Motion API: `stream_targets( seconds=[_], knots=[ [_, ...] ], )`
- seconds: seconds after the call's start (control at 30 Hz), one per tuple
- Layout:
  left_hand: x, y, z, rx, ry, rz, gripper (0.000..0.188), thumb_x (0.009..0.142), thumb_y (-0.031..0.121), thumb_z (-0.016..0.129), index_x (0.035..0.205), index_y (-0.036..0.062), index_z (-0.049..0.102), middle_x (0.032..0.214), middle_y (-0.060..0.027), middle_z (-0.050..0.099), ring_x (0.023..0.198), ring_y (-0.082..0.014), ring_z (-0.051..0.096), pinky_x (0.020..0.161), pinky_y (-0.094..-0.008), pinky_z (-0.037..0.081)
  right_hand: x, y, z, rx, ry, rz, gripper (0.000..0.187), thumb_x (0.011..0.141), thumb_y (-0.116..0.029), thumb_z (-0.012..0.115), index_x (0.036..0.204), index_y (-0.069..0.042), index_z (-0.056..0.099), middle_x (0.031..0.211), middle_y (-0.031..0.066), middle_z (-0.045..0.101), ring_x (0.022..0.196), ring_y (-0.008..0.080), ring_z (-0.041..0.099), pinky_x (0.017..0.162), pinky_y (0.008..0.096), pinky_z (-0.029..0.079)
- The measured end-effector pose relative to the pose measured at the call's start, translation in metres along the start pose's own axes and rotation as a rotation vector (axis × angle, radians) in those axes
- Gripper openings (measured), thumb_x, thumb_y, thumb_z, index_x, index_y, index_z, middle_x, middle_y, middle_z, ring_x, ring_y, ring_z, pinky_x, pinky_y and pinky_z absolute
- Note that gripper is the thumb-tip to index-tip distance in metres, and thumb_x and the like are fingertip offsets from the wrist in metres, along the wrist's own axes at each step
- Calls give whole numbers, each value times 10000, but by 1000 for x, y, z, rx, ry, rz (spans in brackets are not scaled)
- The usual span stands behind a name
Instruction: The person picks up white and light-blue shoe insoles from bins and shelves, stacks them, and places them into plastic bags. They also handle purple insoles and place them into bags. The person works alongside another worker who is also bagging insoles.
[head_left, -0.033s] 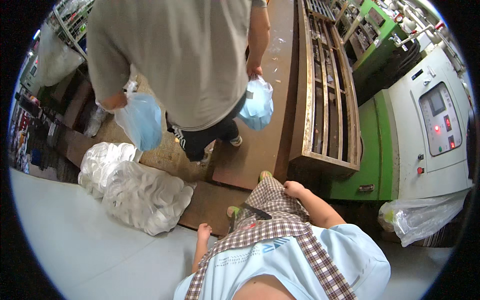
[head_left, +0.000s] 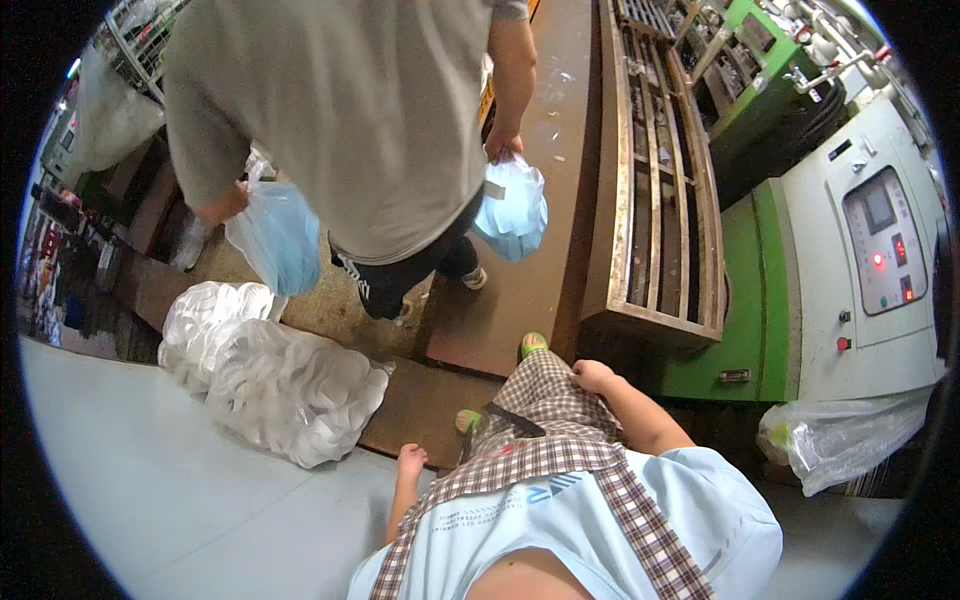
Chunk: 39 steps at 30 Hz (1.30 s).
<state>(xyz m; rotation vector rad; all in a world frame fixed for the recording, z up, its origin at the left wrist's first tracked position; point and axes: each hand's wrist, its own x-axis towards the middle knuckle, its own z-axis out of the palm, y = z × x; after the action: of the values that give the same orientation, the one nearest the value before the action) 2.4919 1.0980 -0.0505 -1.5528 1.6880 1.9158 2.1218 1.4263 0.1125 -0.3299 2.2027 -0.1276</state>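
Note:
My left hand [head_left: 411, 460] hangs beside the checked apron [head_left: 562, 404], its fingers loosely apart and nothing in them. Against the apron's right side is my right hand [head_left: 593, 376], fingers curled closed. Whether it pinches any cloth is hidden. Just ahead, a person in a grey shirt [head_left: 340, 120] walks with their back to me. Their left hand grips a clear bag of light blue pieces [head_left: 275, 240], and their other hand carries a second bag of blue pieces [head_left: 512, 210].
Large clear bags of white curved pieces [head_left: 290, 390] lie on the floor at left. A rusty metal frame [head_left: 612, 200] runs along the right, beside a green machine [head_left: 740, 300] and a grey control panel [head_left: 840, 300]. Brown boards [head_left: 480, 320] cover the walkway.
The person ahead has shifted slightly left, bags still in both hands. My hands have barely moved.

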Motion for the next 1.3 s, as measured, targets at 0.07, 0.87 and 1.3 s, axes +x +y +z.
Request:
stream_targets(
  seconds=[0.07,0.87,1.3],
  knots=[
    [3,15,15,-88,-19,-71,265,833,24,532,1086,-21,469,803,-120,590,656,-170,583,548,-292,488,17,14,-11,0,-9,29,324,780,-213,566,1060,-65,630,1063,160,620,997,311,574,850,390,461],
    [185,542,300,635,-133,272,366,818,170,584,1146,24,518,899,-136,643,802,-229,620,717,-340,497,259,119,-331,256,-52,-73,372,782,-220,574,1110,-46,611,1068,153,632,1001,287,595,873,354,467],
    [429,753,374,1034,-23,170,282,747,254,594,904,28,657,924,-180,649,859,-301,634,764,-399,496,460,128,-629,270,146,-30,343,779,-188,542,1073,-33,623,1057,167,634,1004,295,596,883,359,459]
  ],
)
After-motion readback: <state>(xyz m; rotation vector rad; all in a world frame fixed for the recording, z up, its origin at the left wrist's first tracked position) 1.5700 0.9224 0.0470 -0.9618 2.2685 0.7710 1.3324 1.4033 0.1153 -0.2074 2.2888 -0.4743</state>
